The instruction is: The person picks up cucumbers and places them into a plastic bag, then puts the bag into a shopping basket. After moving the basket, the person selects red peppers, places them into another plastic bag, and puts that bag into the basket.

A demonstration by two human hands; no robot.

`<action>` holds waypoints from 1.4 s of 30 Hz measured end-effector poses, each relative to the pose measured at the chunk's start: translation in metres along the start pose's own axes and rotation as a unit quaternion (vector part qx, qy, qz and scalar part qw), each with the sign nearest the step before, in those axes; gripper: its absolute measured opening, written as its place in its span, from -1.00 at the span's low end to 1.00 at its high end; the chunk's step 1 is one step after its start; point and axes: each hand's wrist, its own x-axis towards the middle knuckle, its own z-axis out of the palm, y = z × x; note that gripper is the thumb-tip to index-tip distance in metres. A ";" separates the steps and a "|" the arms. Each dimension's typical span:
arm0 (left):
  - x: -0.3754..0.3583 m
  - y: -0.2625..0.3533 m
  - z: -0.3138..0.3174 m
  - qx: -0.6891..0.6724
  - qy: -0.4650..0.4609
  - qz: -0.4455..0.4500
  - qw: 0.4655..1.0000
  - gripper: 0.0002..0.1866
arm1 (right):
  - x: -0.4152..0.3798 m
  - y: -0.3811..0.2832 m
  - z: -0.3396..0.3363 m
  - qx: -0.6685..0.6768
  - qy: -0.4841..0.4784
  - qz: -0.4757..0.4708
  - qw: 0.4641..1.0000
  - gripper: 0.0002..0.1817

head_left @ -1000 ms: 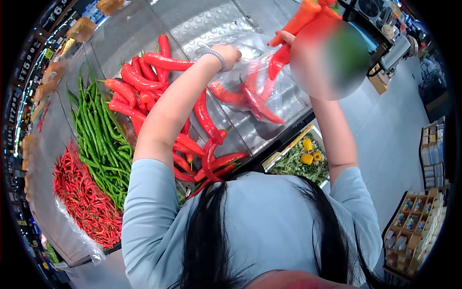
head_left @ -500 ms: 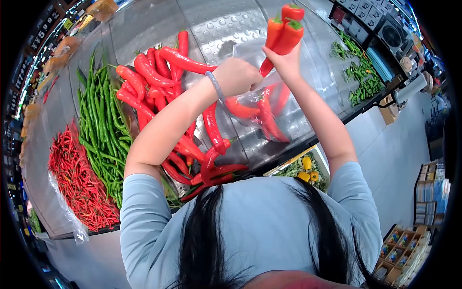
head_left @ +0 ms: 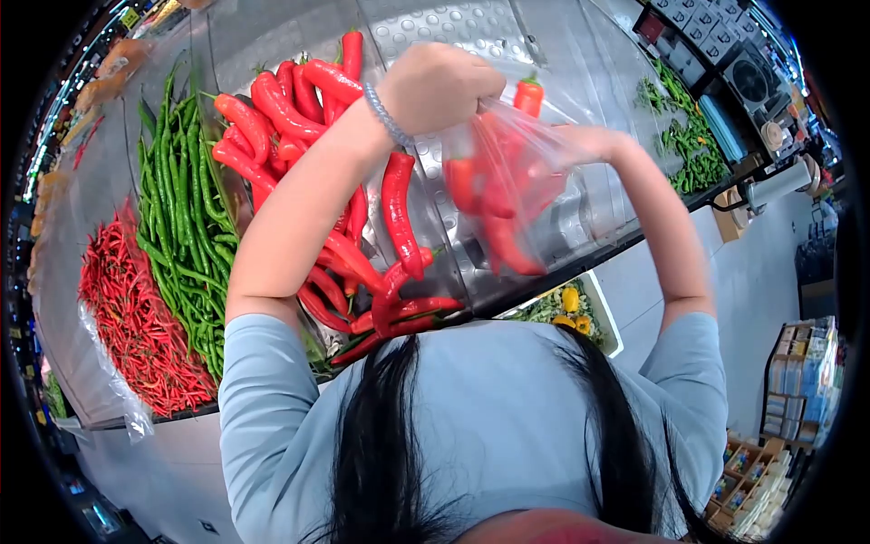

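Observation:
My left hand, with a beaded bracelet at the wrist, is closed on the upper edge of a clear plastic bag. The bag hangs from it with several red peppers inside. An orange-red pepper with a green stem stands upright near the bag's mouth. My right hand is at the bag's right side, next to the peppers; its fingers are blurred and covered by plastic. To the left of the bag lies a pile of long red peppers, one of them close below my left wrist.
Long green chillies and small red chillies lie on the left of the metal display table. More green chillies are at the far right. A white crate with yellow peppers stands below the table's front edge.
My right hand has come down with the peppers it held, which are now at the bag. My left hand has risen, lifting the bag's edge, and the bag is stretched between both hands.

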 end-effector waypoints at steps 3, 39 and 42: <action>0.012 0.002 -0.023 0.021 0.002 0.017 1.000 -0.92 | -0.030 -0.020 -0.027 -0.158 0.000 0.213 0.964 -0.32; 0.037 0.188 -0.039 -0.815 -0.131 -0.204 0.527 -0.69 | -0.162 -0.294 0.129 -0.393 0.640 0.114 0.650 -0.81; 0.012 0.226 -0.017 -0.852 -0.145 -0.195 0.463 -0.73 | -0.185 -0.300 0.220 -0.279 0.661 0.250 0.650 -0.64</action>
